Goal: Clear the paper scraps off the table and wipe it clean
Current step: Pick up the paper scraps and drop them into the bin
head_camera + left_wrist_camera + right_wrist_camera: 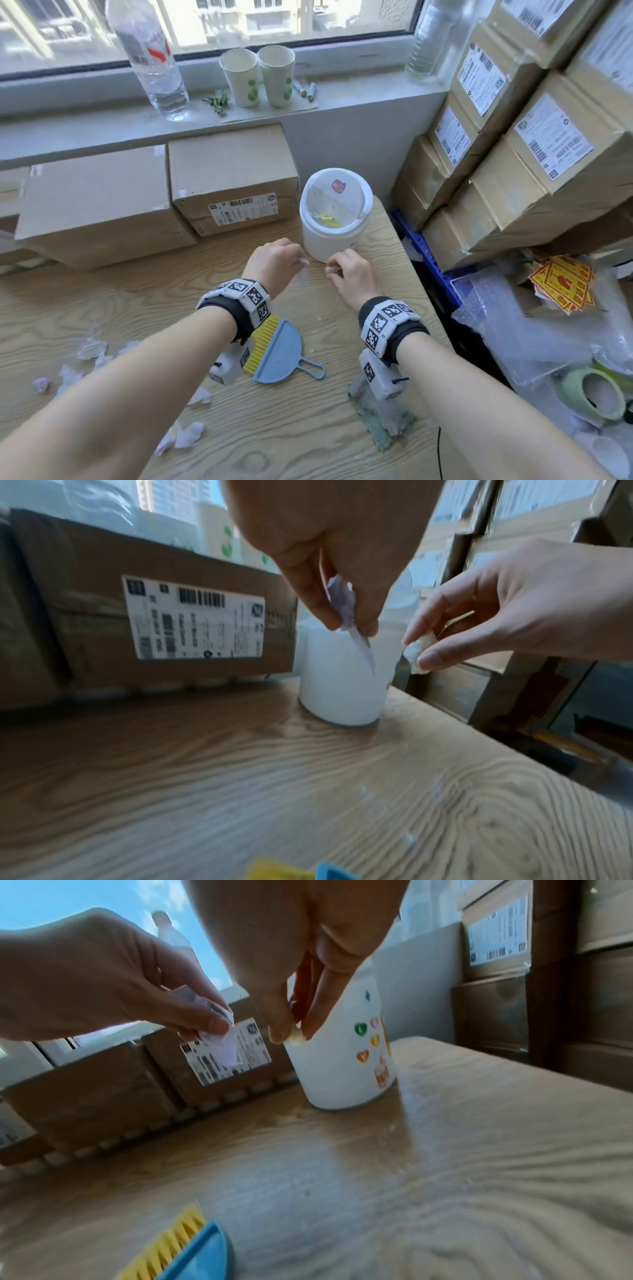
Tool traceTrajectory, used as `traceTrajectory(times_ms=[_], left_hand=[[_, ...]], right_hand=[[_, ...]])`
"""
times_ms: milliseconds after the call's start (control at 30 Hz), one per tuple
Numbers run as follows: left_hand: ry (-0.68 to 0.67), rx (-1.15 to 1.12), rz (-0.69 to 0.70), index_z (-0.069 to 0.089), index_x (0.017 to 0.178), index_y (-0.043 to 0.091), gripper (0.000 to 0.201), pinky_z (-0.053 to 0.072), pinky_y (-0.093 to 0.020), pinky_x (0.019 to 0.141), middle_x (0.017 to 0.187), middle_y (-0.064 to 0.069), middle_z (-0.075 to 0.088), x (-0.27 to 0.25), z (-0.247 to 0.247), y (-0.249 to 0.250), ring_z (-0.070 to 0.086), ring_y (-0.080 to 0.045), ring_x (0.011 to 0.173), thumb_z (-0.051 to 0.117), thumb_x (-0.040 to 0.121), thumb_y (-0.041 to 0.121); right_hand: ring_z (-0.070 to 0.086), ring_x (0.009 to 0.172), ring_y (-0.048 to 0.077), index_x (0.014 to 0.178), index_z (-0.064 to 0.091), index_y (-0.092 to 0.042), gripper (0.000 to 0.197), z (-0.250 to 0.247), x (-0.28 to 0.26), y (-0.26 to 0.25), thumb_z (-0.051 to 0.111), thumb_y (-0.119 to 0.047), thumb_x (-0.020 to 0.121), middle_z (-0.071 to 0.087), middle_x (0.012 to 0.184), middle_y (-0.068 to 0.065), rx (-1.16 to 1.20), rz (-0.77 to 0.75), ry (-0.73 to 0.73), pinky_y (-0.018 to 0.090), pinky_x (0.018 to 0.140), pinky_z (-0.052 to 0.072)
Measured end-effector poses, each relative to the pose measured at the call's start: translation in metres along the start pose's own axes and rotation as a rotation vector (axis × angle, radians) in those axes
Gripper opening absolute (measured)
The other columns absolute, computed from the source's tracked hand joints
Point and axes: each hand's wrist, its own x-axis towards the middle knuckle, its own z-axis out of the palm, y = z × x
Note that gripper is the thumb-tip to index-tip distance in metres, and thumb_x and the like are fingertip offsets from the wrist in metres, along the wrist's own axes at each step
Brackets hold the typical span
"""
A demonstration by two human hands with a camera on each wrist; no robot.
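My left hand [294, 258] pinches a flat pale-lilac paper scrap [352, 623] between thumb and fingers, just in front of the small white bin [334, 219]. My right hand [334, 269] pinches a small crumpled white scrap [416, 653] beside it, close to the bin's near side. The bin's swing lid is tilted open, with yellow and white bits inside. Several torn scraps [90, 349] lie on the wooden table [308, 428] at the left and near my left forearm. A greenish cloth [380, 418] lies under my right wrist.
A blue dustpan with a yellow brush [277, 353] lies between my forearms. Cardboard boxes [233, 174] line the back of the table, more are stacked at the right [534, 144]. Bottles and paper cups [257, 77] stand on the windowsill. Bubble wrap and tape rolls [596, 390] lie beyond the table's right edge.
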Motion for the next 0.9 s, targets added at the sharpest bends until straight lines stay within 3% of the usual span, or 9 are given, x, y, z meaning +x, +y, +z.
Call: traceTrajectory(times_ms=[133, 267, 467, 600, 733, 833, 900], left_hand=[[0.145, -0.098, -0.052, 0.071, 0.083, 0.004, 0.010, 0.047, -0.036, 0.070, 0.084, -0.013, 0.068, 0.010, -0.030, 0.015, 0.063, -0.033, 0.077, 0.070, 0.077, 0.012], [0.188, -0.204, -0.176, 0.071, 0.092, 0.006, 0.013, 0.038, -0.023, 0.076, 0.098, -0.008, 0.068, 0.034, -0.042, 0.030, 0.061, -0.027, 0.092, 0.065, 0.081, 0.010], [0.298, -0.302, -0.219, 0.066, 0.086, 0.005, 0.010, 0.050, -0.040, 0.079, 0.089, -0.011, 0.069, 0.064, -0.032, 0.045, 0.062, -0.030, 0.084, 0.068, 0.079, 0.012], [0.249, -0.282, -0.233, 0.065, 0.087, 0.004, 0.010, 0.047, -0.033, 0.077, 0.090, -0.011, 0.069, 0.072, -0.012, 0.043, 0.063, -0.028, 0.083, 0.068, 0.079, 0.009], [0.137, -0.230, -0.208, 0.067, 0.095, 0.003, 0.014, 0.048, -0.033, 0.083, 0.100, -0.012, 0.070, 0.071, 0.004, 0.035, 0.064, -0.029, 0.091, 0.059, 0.083, 0.003], [0.062, -0.166, -0.108, 0.064, 0.109, 0.002, 0.025, 0.046, -0.037, 0.092, 0.118, -0.012, 0.065, 0.073, 0.010, 0.032, 0.060, -0.031, 0.107, 0.051, 0.089, 0.002], [-0.003, -0.113, -0.084, 0.056, 0.121, 0.005, 0.034, 0.042, -0.037, 0.095, 0.121, -0.013, 0.062, 0.076, 0.010, 0.032, 0.058, -0.032, 0.110, 0.046, 0.089, -0.001]], right_hand=[[0.061, 0.094, 0.029, 0.101, 0.065, -0.007, 0.017, -0.028, 0.004, -0.025, 0.062, -0.012, 0.085, 0.063, 0.105, 0.008, -0.009, -0.058, 0.150, 0.038, 0.074, 0.051], [0.061, 0.096, 0.026, 0.104, 0.064, -0.012, 0.019, -0.050, 0.021, -0.038, 0.059, -0.022, 0.089, 0.063, 0.107, 0.004, -0.018, -0.013, 0.194, 0.036, 0.077, 0.051], [0.062, 0.094, 0.029, 0.102, 0.059, -0.014, 0.018, -0.056, 0.041, -0.029, 0.056, -0.027, 0.090, 0.067, 0.102, 0.006, -0.069, 0.104, 0.187, 0.033, 0.074, 0.046], [0.062, 0.094, 0.029, 0.103, 0.058, -0.016, 0.020, -0.051, 0.048, -0.018, 0.055, -0.031, 0.091, 0.066, 0.100, 0.008, -0.161, 0.127, 0.164, 0.031, 0.071, 0.043], [0.061, 0.096, 0.029, 0.103, 0.062, -0.014, 0.024, -0.045, 0.049, -0.008, 0.050, -0.032, 0.093, 0.066, 0.101, 0.008, -0.231, 0.085, 0.154, 0.031, 0.072, 0.044], [0.059, 0.097, 0.027, 0.100, 0.065, -0.011, 0.028, -0.038, 0.051, -0.003, 0.045, -0.031, 0.095, 0.064, 0.100, 0.006, -0.257, 0.038, 0.134, 0.033, 0.070, 0.043], [0.059, 0.097, 0.028, 0.096, 0.064, -0.007, 0.031, -0.033, 0.053, -0.001, 0.043, -0.030, 0.096, 0.063, 0.098, 0.008, -0.263, -0.002, 0.123, 0.034, 0.068, 0.043]])
